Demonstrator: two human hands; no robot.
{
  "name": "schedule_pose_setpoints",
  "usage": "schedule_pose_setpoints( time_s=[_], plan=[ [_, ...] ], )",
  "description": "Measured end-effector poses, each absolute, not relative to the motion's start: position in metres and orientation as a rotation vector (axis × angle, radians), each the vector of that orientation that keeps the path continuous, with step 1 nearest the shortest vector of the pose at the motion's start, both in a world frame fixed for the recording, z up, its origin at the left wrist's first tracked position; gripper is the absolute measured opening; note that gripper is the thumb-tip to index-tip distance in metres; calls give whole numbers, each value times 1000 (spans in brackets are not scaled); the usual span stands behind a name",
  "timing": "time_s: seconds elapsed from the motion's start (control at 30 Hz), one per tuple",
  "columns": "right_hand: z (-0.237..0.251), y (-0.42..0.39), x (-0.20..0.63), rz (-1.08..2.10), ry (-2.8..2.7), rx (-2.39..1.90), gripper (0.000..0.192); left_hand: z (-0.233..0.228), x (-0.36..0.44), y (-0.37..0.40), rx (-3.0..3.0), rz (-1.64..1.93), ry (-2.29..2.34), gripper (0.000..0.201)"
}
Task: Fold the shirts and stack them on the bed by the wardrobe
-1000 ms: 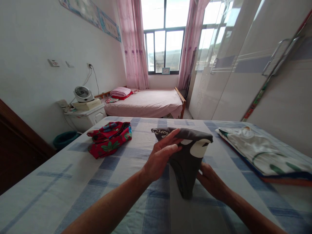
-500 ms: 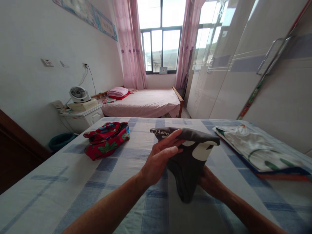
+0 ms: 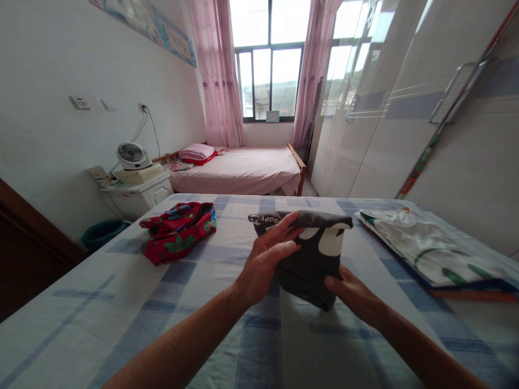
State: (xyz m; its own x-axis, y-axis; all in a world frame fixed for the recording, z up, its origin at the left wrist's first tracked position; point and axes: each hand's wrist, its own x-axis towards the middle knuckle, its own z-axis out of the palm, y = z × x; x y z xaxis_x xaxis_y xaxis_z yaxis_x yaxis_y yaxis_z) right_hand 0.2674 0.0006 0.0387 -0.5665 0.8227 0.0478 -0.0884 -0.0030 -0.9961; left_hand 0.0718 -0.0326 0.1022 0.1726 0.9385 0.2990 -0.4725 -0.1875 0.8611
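Observation:
A dark grey folded garment (image 3: 304, 273) with white lettering and pale patches is held upright above the checked bedsheet (image 3: 219, 335). My left hand (image 3: 265, 265) has its fingers across the front of the garment at the upper left and its thumb below them. At the lower right edge, my right hand (image 3: 354, 294) grips the cloth with the thumb on the near face; its other fingers are partly hidden behind. The garment's lower fold hangs slightly open, close over the sheet.
A red floral cloth (image 3: 178, 232) lies crumpled to the left on the bed. Folded white clothes with green marks (image 3: 430, 248) are stacked on the right. Beyond stand a pink-covered bed (image 3: 243, 170), a bedside cabinet (image 3: 140, 194) with a fan (image 3: 133, 154), and tall wardrobes (image 3: 389, 108).
The garment's lower part, narrow and hanging before, is now wider and folded up. My right hand has come round to its front right edge; my left hand has barely moved.

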Motion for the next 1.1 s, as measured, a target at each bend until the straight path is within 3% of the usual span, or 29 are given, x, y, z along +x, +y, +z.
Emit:
schedule_pose_setpoints(
  time_s=[0.13,0.33,0.6,0.73,0.87,1.1],
  plan=[
    [38,-1,263,1566,-1653,-913,50,101,72,-33,1146,1356,576,49],
    [48,-5,269,1702,-1415,-1125,43,91,65,-20,1156,1354,698,52],
    [48,2,269,1761,-1363,-1243,41,22,41,29,973,1402,1226,44],
    [43,8,272,1771,-1308,-1206,44,1,27,41,1196,1501,1386,39],
    [59,7,278,1651,-1186,-1275,47,-5,16,47,1443,1611,1484,39],
    [80,-3,312,1305,-1040,-1352,43,-12,11,54,1611,1374,1674,33]
  ],
)
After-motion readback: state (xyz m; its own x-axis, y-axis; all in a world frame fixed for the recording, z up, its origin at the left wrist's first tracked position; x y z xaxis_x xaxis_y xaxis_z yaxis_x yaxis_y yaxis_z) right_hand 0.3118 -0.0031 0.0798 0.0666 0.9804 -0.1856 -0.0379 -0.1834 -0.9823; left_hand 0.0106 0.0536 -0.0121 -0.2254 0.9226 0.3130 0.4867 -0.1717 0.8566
